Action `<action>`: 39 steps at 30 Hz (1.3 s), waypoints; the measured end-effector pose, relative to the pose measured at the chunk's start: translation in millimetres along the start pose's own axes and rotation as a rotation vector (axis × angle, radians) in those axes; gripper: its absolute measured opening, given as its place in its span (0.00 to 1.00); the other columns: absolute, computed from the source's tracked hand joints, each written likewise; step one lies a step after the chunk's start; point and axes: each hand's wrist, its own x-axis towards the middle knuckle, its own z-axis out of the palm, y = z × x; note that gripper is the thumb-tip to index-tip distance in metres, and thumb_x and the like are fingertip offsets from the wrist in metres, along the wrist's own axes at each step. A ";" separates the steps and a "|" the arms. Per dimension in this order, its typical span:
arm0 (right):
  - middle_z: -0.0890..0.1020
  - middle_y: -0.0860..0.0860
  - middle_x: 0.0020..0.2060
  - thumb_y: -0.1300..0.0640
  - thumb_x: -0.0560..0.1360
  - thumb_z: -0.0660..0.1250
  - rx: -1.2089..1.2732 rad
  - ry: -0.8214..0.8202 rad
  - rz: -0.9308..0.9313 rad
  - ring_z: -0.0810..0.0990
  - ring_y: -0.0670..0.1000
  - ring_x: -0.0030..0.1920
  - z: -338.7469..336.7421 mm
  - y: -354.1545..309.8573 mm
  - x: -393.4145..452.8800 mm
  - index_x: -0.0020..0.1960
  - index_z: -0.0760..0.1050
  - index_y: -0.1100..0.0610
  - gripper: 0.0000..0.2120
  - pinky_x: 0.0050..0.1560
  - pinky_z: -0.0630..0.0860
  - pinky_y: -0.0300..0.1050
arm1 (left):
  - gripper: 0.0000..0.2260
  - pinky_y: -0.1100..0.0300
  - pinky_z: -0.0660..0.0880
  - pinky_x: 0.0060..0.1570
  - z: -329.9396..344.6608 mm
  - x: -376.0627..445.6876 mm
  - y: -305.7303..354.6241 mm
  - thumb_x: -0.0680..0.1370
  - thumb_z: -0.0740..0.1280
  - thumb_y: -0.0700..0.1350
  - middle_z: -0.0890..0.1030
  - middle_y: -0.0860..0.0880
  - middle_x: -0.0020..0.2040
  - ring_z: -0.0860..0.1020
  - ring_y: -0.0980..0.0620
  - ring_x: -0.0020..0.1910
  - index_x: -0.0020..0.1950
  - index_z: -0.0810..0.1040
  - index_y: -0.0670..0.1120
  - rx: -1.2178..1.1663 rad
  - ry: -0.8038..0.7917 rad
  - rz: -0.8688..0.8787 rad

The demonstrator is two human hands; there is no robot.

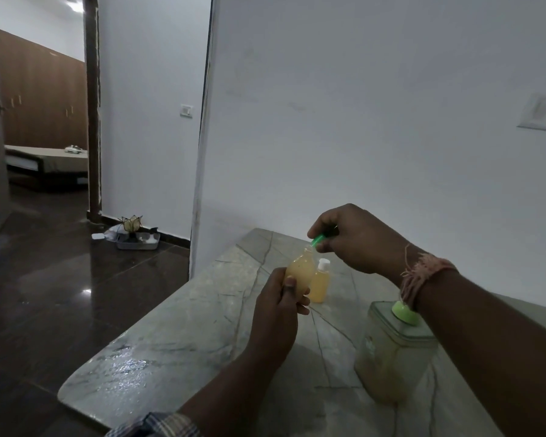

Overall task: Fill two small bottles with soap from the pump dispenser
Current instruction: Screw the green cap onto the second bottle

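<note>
Left hand [276,313] wrapped around a small bottle [298,274], lifted off the surface [177,335] and tilted slightly, neck toward one o'clock. Right hand [352,241] pinched on a green nozzle [319,239] pressed to the bottle's mouth; impossible to tell whether the nozzle sits inside the neck or merely against the rim. Held bottle looks nearly full of yellowish soap. Second small bottle [320,283] standing upright on the surface just behind, at about two o'clock from the held one, white cap on, apparently filled too. Large soap container [391,357] at four o'clock, near the right forearm, with a green cap [405,312] on its lid.

Probable risks from here:
- Overflow at the neck, with so little headroom left; one more squirt likely too much.
- Slippery grip if soap runs down the side, then a dropped bottle.
- Nozzle slipping off the rim, given the tilt and both items held in mid-air, sending soap onto fingers or surface.
- Right forearm hanging just over the large container; a careless pull back could knock it.
- Capped bottle close enough to get bumped over when setting the held one down.
</note>
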 end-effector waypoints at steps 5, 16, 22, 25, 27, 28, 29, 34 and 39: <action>0.83 0.46 0.46 0.65 0.73 0.71 -0.129 -0.079 -0.094 0.81 0.41 0.45 -2.6 -3.9 3.4 0.51 0.82 0.50 0.12 0.48 0.77 0.37 | 0.11 0.56 0.81 0.45 1.4 -1.4 0.2 0.85 0.54 0.48 0.81 0.48 0.49 0.81 0.50 0.44 0.63 0.72 0.48 0.003 -0.014 0.014; 0.85 0.49 0.38 0.56 0.76 0.70 -0.234 -0.276 -0.061 0.84 0.46 0.36 -13.0 -11.9 12.6 0.50 0.81 0.55 0.04 0.42 0.81 0.42 | 0.14 0.60 0.80 0.40 0.1 -1.8 -2.0 0.85 0.55 0.50 0.81 0.44 0.48 0.81 0.50 0.41 0.61 0.75 0.45 0.012 -0.088 0.021; 0.83 0.58 0.28 0.30 0.75 0.55 -0.245 -0.270 0.220 0.78 0.54 0.23 -15.0 -21.3 2.6 0.41 0.79 0.65 0.37 0.28 0.77 0.42 | 0.13 0.58 0.80 0.39 -0.6 -4.2 -1.0 0.85 0.55 0.50 0.81 0.44 0.46 0.81 0.49 0.41 0.60 0.75 0.46 -0.005 -0.097 0.039; 0.84 0.59 0.33 0.30 0.75 0.53 -0.202 -0.352 0.303 0.80 0.57 0.28 -23.5 -21.9 1.1 0.48 0.78 0.66 0.37 0.33 0.81 0.46 | 0.13 0.58 0.80 0.39 -1.6 -3.8 -0.2 0.85 0.55 0.49 0.81 0.43 0.46 0.81 0.50 0.40 0.59 0.75 0.45 -0.028 -0.099 0.036; 0.84 0.57 0.41 0.43 0.78 0.63 -0.144 -0.373 0.178 0.85 0.56 0.35 -27.1 -17.8 3.1 0.59 0.74 0.60 0.21 0.40 0.83 0.50 | 0.13 0.58 0.80 0.38 -2.0 -4.2 0.8 0.85 0.54 0.48 0.81 0.42 0.46 0.81 0.50 0.40 0.58 0.76 0.45 -0.048 -0.098 0.031; 0.84 0.55 0.45 0.51 0.78 0.67 -0.098 -0.387 0.105 0.85 0.54 0.39 -27.3 -16.6 3.0 0.64 0.72 0.56 0.17 0.44 0.83 0.50 | 0.13 0.58 0.80 0.38 -1.9 -4.2 1.3 0.85 0.54 0.48 0.81 0.42 0.46 0.81 0.49 0.40 0.59 0.76 0.44 -0.054 -0.100 0.028; 0.82 0.54 0.48 0.58 0.77 0.68 -0.052 -0.397 0.059 0.85 0.53 0.41 -26.7 -14.8 4.1 0.65 0.71 0.54 0.17 0.46 0.83 0.49 | 0.13 0.58 0.80 0.38 -1.7 -4.1 1.2 0.85 0.54 0.48 0.81 0.42 0.46 0.81 0.49 0.40 0.59 0.75 0.44 -0.056 -0.103 0.023; 0.84 0.56 0.37 0.54 0.78 0.67 -0.091 -0.357 0.044 0.84 0.54 0.32 -17.5 -12.2 5.3 0.52 0.80 0.60 0.09 0.34 0.82 0.45 | 0.14 0.57 0.79 0.37 -0.4 -3.6 0.9 0.85 0.53 0.48 0.81 0.39 0.46 0.80 0.49 0.38 0.59 0.75 0.43 -0.086 -0.120 0.005; 0.84 0.56 0.36 0.41 0.77 0.63 -0.166 -0.366 0.053 0.81 0.52 0.29 -12.2 -15.2 4.3 0.51 0.76 0.59 0.20 0.30 0.79 0.43 | 0.14 0.55 0.78 0.35 -1.2 -5.5 2.6 0.86 0.52 0.47 0.81 0.38 0.45 0.79 0.48 0.37 0.59 0.75 0.43 -0.166 -0.148 0.011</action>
